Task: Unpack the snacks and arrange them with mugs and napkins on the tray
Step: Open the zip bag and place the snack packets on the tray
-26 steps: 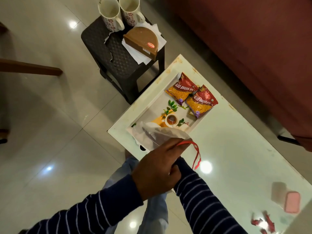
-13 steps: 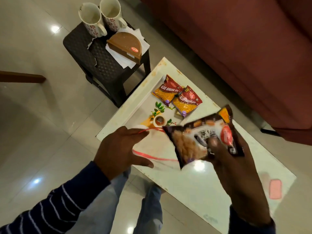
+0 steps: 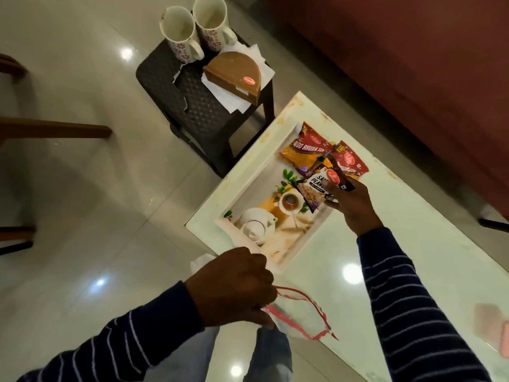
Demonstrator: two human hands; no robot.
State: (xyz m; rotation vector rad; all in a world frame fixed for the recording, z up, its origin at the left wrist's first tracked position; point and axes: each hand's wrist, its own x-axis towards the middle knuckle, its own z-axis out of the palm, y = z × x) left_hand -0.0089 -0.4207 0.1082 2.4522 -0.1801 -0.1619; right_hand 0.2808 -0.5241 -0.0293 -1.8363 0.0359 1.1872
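My right grip [image 3: 348, 201] pinches a peanut packet [image 3: 321, 186] over the tray [image 3: 249, 188] on the bench [image 3: 413, 244], beside two snack packets [image 3: 305, 154]. My left grip [image 3: 234, 288] clutches the bag [image 3: 300, 312] at the bench's near edge; mugs [image 3: 180, 33] and napkins [image 3: 234, 97] sit on the stool [image 3: 165, 86].

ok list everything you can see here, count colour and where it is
mugs: 2, white with red flowers, on the stool
stool: 1, black, left of the table
napkin holder: 1, brown, on napkins on the stool
tray: 1, white, printed tea picture, on the table
bhujia packets: 2, red and yellow, tray's far end
peanut packet: 1, dark, over the tray
plastic bag: 1, clear with red edge, at the table's near edge
left hand: grips the bag
right hand: holds the peanut packet
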